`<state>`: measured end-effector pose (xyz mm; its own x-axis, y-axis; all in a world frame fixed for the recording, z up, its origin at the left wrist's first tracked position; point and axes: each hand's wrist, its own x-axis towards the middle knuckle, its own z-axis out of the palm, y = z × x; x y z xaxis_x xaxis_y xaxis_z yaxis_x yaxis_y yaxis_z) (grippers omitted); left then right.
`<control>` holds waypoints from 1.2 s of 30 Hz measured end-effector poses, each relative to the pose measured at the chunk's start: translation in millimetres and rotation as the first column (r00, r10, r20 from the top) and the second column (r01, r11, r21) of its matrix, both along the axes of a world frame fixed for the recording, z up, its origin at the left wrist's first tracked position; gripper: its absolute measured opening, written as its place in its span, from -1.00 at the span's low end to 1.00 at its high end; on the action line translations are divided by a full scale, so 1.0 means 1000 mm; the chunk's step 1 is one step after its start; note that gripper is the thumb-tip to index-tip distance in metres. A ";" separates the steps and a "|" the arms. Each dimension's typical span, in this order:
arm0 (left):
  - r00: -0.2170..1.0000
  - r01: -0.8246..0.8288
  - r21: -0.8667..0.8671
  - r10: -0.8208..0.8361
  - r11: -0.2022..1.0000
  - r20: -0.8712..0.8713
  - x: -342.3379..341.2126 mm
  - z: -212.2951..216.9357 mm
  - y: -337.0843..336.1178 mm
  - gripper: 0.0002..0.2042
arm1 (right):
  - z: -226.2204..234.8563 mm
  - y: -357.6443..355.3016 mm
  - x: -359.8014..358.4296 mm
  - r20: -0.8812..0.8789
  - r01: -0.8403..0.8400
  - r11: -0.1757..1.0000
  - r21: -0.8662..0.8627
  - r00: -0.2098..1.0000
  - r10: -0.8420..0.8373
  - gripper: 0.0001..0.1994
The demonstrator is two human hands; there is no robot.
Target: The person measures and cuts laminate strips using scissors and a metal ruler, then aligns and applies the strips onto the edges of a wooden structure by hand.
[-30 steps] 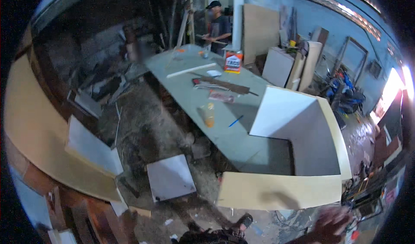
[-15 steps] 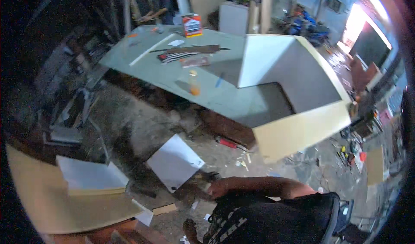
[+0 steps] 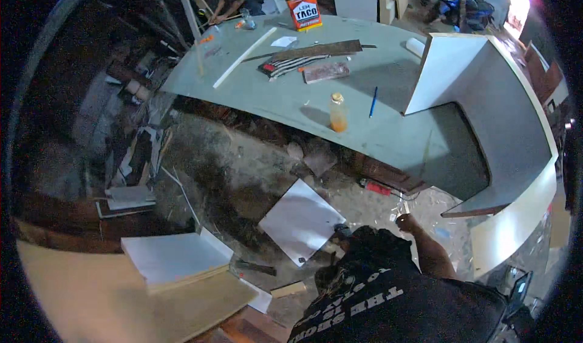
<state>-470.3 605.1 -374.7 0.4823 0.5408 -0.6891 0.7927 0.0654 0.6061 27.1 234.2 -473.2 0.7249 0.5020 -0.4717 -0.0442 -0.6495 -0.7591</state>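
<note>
My right hand is out of view. A blurred, skin-toned smear [image 3: 124, 312] over the beige board [image 3: 45, 270] at the lower left may be my left hand; its fingers cannot be made out. On that board lies a white panel piece [image 3: 176, 255]. In front of me a co-worker in a black shirt [image 3: 388, 300] bends over, back toward me. One hand of theirs [image 3: 408, 222] reaches low over the floor, beside a thin pale strip; whether it holds anything is unclear. Left of their head, a square white panel [image 3: 302, 218] lies low by the floor.
A greenish table [image 3: 267, 97] bears a glue tin [image 3: 305, 12], a bottle with orange liquid [image 3: 337, 113], a blue pen [image 3: 373, 102] and a white-sided panel frame [image 3: 504, 94]. A red-handled tool [image 3: 376, 187] lies under its edge. Another person [image 3: 228, 3] stands at the far left end.
My view has shifted, so the table sits higher and farther right. The co-worker's arm has swung from the white panel toward the right. The blurred smear has appeared at the lower left.
</note>
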 end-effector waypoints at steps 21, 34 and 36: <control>0.606 0.360 0.255 -0.433 0.897 0.667 0.713 0.140 0.377 -0.53 | 0.040 0.124 -0.021 -0.481 0.764 0.627 -0.150 0.497 -0.722 -0.52; 0.150 0.441 0.857 -0.964 0.266 0.221 1.107 0.217 0.366 -0.30 | 0.198 0.307 0.065 0.007 0.840 0.531 -0.111 0.535 -0.845 -0.52; 0.217 0.501 0.849 -0.974 0.168 0.065 1.117 0.204 0.384 -0.12 | 0.232 0.318 0.061 -0.106 0.919 0.365 -0.151 0.352 -0.930 -0.54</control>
